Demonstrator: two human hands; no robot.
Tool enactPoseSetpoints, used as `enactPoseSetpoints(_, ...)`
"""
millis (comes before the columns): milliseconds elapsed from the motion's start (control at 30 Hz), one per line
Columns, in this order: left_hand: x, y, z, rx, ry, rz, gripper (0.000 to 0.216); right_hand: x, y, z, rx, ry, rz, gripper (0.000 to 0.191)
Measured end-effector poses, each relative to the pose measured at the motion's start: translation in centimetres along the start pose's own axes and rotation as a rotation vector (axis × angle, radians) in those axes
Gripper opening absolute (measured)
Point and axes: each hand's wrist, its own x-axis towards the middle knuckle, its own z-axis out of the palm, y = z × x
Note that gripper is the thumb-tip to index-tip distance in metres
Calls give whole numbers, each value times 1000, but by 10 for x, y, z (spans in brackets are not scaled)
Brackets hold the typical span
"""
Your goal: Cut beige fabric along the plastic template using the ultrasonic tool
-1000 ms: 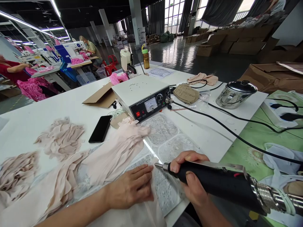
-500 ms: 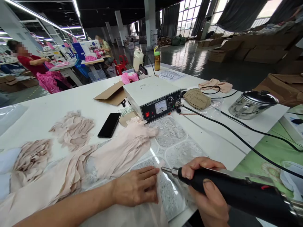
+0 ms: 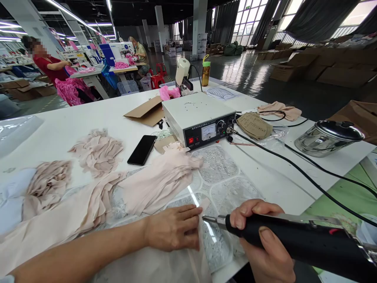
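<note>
My left hand (image 3: 176, 228) lies palm down on a pale beige cloth (image 3: 165, 267), its fingers stretched out and slightly bent near the right edge of the cloth. Under the cloth is a clear mat over a grey patterned sheet (image 3: 219, 255). My right hand (image 3: 265, 239) is wrapped round a thick black hand tool (image 3: 306, 239) with a narrow metal tip. The tip points left and sits close to my left fingertips, by the cloth edge; whether it touches the cloth I cannot tell. A stack of beige cloth pieces (image 3: 159, 181) lies just beyond my left hand.
A control box (image 3: 203, 122) with a dial stands behind the mat, a black cable (image 3: 282, 157) running right from it. Around it are a phone (image 3: 142, 150), a cardboard piece (image 3: 145, 112), a lidded metal pot (image 3: 326, 139) and a bottle (image 3: 205, 72). Crumpled cloth (image 3: 97, 153) lies left.
The camera view has turned slightly left, so the scene sits further right. The tool tip has shifted slightly toward me along the cloth edge. My left hand stays on the cloth.
</note>
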Motion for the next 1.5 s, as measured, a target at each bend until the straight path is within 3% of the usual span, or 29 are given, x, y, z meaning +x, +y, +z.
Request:
enactPoseSetpoints(400, 0, 0, -2, -32, 36, 3, 21, 2, 2, -2, -54, -61, -55, 6)
enactPoseSetpoints(767, 0, -1, -2, -51, -13, -3, 27, -25, -23, -3, -34, -38, 110, 13)
enactPoseSetpoints(1500, 2, -2, -12, -71, -45, -8, 21, -22, -18, -1, -49, -35, 99, 11)
